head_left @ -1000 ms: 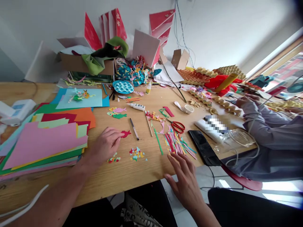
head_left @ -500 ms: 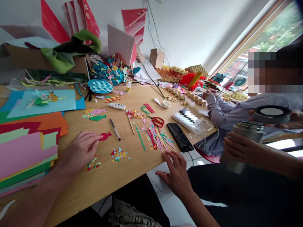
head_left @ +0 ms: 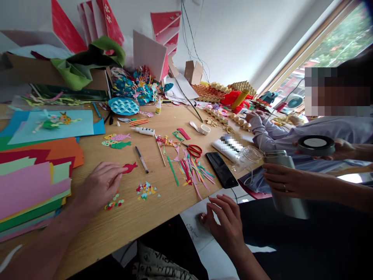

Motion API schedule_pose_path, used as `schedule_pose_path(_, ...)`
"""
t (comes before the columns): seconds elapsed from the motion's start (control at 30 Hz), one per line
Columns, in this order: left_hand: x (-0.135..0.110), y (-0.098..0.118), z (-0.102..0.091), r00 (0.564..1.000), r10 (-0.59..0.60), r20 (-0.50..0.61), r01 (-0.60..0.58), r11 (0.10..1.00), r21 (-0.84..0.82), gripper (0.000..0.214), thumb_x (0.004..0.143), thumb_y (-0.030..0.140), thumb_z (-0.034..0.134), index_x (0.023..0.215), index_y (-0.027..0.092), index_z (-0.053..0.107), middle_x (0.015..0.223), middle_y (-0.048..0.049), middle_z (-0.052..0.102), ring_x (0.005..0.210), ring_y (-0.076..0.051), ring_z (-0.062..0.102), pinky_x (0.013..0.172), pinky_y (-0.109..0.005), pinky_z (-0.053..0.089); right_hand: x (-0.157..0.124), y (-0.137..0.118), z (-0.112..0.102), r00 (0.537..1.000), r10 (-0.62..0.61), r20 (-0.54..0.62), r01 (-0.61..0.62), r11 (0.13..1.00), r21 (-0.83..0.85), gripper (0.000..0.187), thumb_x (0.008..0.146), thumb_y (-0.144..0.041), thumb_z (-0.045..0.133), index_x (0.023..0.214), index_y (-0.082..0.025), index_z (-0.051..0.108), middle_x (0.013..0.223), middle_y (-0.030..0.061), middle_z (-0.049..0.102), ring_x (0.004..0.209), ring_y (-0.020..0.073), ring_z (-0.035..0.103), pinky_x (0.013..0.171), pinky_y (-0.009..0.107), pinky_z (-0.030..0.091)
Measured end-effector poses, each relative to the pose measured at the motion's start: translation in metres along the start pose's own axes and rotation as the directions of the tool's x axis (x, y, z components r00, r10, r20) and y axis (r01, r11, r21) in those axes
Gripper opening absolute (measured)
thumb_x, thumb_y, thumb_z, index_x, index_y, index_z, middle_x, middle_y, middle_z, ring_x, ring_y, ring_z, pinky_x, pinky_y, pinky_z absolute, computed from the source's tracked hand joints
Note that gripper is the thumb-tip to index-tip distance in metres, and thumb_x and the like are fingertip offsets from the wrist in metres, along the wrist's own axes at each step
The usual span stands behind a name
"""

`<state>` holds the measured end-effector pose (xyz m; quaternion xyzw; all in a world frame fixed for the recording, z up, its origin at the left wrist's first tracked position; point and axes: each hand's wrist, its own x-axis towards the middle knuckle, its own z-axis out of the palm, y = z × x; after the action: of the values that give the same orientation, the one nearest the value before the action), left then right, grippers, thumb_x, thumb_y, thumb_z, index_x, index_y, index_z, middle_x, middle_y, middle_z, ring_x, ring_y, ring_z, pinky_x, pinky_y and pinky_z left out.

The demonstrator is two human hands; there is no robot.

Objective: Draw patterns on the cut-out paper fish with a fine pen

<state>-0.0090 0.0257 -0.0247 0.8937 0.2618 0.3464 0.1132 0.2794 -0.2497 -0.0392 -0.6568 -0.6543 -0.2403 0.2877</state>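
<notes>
My left hand (head_left: 101, 181) rests on the table with its fingers together on the tail end of a small red paper fish (head_left: 131, 167). Just below that hand lie round paper dots (head_left: 115, 203), and to the right sits a heap of tiny paper triangles (head_left: 146, 190). My right hand (head_left: 225, 217) hovers off the table's front edge, fingers loosely bent and apart, nothing visible in them. Nearest to it are coloured paper strips (head_left: 196, 171), one pink strip jutting toward the edge, and a black phone (head_left: 222, 169). A pen (head_left: 142, 159) lies beyond the fish.
Stacked coloured paper (head_left: 32, 186) covers the left side. Finished paper fish (head_left: 116, 140), a glue bottle (head_left: 145, 131) and red-handled scissors (head_left: 193, 150) lie farther back. At right, another person's hands hold a steel flask (head_left: 287, 202) and its lid (head_left: 316, 146).
My right hand has drawn back from the paper strips, down and to the right; a pink strip now sticks out toward the edge. My left hand stays still. The other person's flask and lid shifted left.
</notes>
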Motion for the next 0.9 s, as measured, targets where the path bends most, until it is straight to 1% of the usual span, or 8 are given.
schedule_pose_path(0.13, 0.001, 0.001, 0.001, 1.000, -0.007, 0.012, 0.007, 1.000, -0.021, 0.026, 0.092, 0.028, 0.047, 0.098, 0.021, 0.072, 0.094, -0.0067, 0.074, 0.094, -0.026, 0.066, 0.086, -0.041, 0.054, 0.022, -0.012, -0.026, 0.992, 0.090, -0.090, -0.077, 0.988, 0.134, 0.022, 0.080, -0.005, 0.063, 0.093, -0.022, 0.059, 0.105, 0.0106, 0.069, 0.106, 0.0308, 0.059, 0.089, 0.055, 0.049)
schedule_pose_path(0.23, 0.002, 0.005, 0.001, 0.998, -0.063, 0.020, 0.065, 0.995, -0.081, 0.027, 0.091, 0.029, 0.048, 0.098, 0.020, 0.073, 0.096, -0.0074, 0.074, 0.096, -0.025, 0.067, 0.088, -0.041, 0.054, 0.051, -0.023, -0.037, 0.959, 0.265, -0.097, -0.217, 0.913, 0.346, 0.015, 0.085, -0.008, 0.060, 0.087, -0.023, 0.060, 0.098, 0.0090, 0.068, 0.101, 0.0288, 0.061, 0.089, 0.052, 0.048)
schedule_pose_path(0.33, 0.004, 0.012, -0.001, 0.973, -0.215, 0.080, 0.228, 0.947, -0.228, 0.028, 0.090, 0.036, 0.053, 0.101, 0.020, 0.073, 0.103, -0.0084, 0.074, 0.099, -0.025, 0.067, 0.094, -0.041, 0.052, 0.083, -0.034, -0.025, 0.879, 0.454, 0.144, -0.428, 0.621, 0.656, 0.010, 0.091, -0.017, 0.058, 0.084, -0.023, 0.062, 0.096, 0.0076, 0.068, 0.095, 0.0243, 0.063, 0.086, 0.043, 0.049)
schedule_pose_path(0.4, 0.005, 0.019, -0.003, 0.925, -0.327, 0.192, 0.378, 0.833, -0.405, 0.032, 0.090, 0.044, 0.055, 0.103, 0.020, 0.073, 0.111, -0.0086, 0.074, 0.103, -0.025, 0.067, 0.095, -0.040, 0.052, 0.102, -0.042, -0.004, 0.837, 0.477, 0.269, -0.482, 0.410, 0.774, 0.008, 0.091, -0.024, 0.062, 0.084, -0.023, 0.066, 0.093, 0.0059, 0.069, 0.091, 0.0216, 0.063, 0.082, 0.037, 0.049)
schedule_pose_path(0.5, 0.008, 0.026, -0.007, 0.870, -0.339, 0.358, 0.493, 0.569, -0.658, 0.047, 0.090, 0.054, 0.056, 0.115, 0.017, 0.068, 0.114, -0.0121, 0.073, 0.108, -0.026, 0.067, 0.094, -0.040, 0.052, 0.125, -0.057, 0.035, 0.771, 0.446, 0.455, -0.562, 0.139, 0.815, 0.012, 0.084, -0.033, 0.071, 0.080, -0.022, 0.069, 0.086, 0.0041, 0.071, 0.084, 0.0191, 0.062, 0.075, 0.031, 0.046)
schedule_pose_path(0.6, 0.009, 0.029, -0.009, 0.853, -0.348, 0.389, 0.512, 0.408, -0.756, 0.054, 0.084, 0.055, 0.066, 0.120, 0.014, 0.066, 0.115, -0.0145, 0.072, 0.105, -0.025, 0.067, 0.088, -0.038, 0.054, 0.142, -0.073, 0.067, 0.705, 0.402, 0.584, -0.632, -0.019, 0.775, 0.019, 0.074, -0.037, 0.080, 0.074, -0.021, 0.070, 0.079, 0.0028, 0.069, 0.079, 0.0178, 0.060, 0.075, 0.030, 0.043)
schedule_pose_path(0.77, 0.008, 0.022, -0.007, 0.815, -0.463, 0.348, 0.547, 0.419, -0.724, 0.035, 0.075, 0.047, 0.077, 0.089, 0.015, 0.073, 0.079, -0.0061, 0.073, 0.071, -0.016, 0.065, 0.069, -0.030, 0.054, 0.165, -0.086, 0.094, 0.653, 0.352, 0.671, -0.684, -0.106, 0.721, 0.029, 0.064, -0.042, 0.084, 0.070, -0.019, 0.069, 0.071, 0.0016, 0.067, 0.074, 0.0175, 0.060, 0.076, 0.031, 0.044)
schedule_pose_path(0.9, 0.008, 0.010, -0.008, 0.793, -0.537, 0.288, 0.555, 0.441, -0.706, 0.030, 0.076, 0.043, 0.076, 0.086, 0.015, 0.071, 0.072, -0.0034, 0.070, 0.065, -0.014, 0.062, 0.065, -0.028, 0.052, 0.183, -0.087, 0.106, 0.678, 0.321, 0.662, -0.692, -0.024, 0.721, 0.030, 0.063, -0.043, 0.082, 0.070, -0.018, 0.067, 0.068, 0.0014, 0.066, 0.069, 0.0168, 0.061, 0.072, 0.031, 0.046)
